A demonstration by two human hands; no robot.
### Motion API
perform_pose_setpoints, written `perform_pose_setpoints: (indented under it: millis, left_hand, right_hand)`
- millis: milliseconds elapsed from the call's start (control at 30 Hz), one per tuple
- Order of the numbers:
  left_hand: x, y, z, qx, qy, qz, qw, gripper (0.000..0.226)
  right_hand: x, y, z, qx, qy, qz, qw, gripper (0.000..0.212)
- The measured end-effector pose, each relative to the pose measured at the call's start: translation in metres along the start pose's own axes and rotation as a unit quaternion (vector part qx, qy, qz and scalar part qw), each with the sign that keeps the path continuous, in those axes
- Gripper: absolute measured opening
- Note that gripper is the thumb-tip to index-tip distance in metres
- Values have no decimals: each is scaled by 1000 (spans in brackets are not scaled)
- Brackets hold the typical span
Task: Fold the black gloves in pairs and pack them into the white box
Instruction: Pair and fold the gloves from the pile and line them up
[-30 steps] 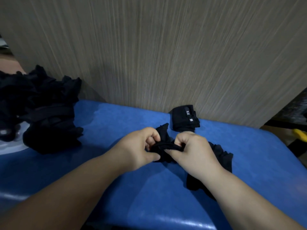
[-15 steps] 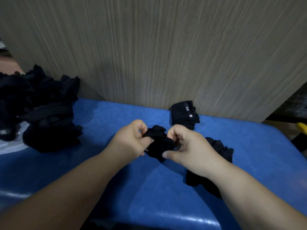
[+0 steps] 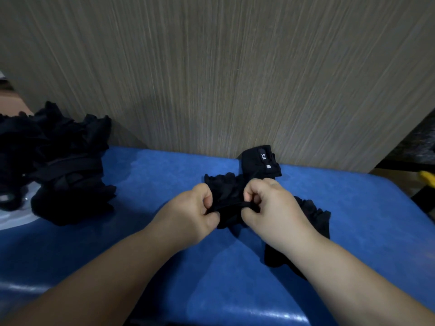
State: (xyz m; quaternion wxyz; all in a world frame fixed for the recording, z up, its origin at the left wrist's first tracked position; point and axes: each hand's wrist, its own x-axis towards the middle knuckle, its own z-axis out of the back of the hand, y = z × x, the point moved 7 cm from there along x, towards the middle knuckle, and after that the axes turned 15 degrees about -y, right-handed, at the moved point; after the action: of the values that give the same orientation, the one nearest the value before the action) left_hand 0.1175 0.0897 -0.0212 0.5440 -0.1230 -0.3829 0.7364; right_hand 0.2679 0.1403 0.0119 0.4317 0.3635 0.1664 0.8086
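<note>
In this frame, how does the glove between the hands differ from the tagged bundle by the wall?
The held glove is pinched by the left hand and right hand; the tagged bundle lies on the blue surface, no hand on it. The held glove looks bunched and ruffled; the tagged bundle is a compact block. The tagged bundle shows a white-lettered tag; the held glove shows none. Both are black fabric.

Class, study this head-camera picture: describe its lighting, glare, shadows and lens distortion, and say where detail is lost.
Head view: dim light, darker toward the corners; glare streaks on the blue surface near the bottom edge; the wall panel grain fans outward, a wide-angle effect, with a soft shadow beside the pile of black gloves, which reads as a near-featureless mass.
</note>
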Motion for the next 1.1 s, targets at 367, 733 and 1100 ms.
perform_pose_setpoints:
  millis: [367,733,1100]
  left_hand:
    - [4,9,10,3,-18,88,996,34]
    - [-3,3,8,46,91,24,994,30]
    - [-16,-15,-13,105,67,-178,976,47]
  right_hand:
    - [-4,-2,-9,21,63,-6,998,26]
    - [-14,11,-7,-143,184,62,971,32]
    - [4,-12,17,-202,17,-23,979,36]
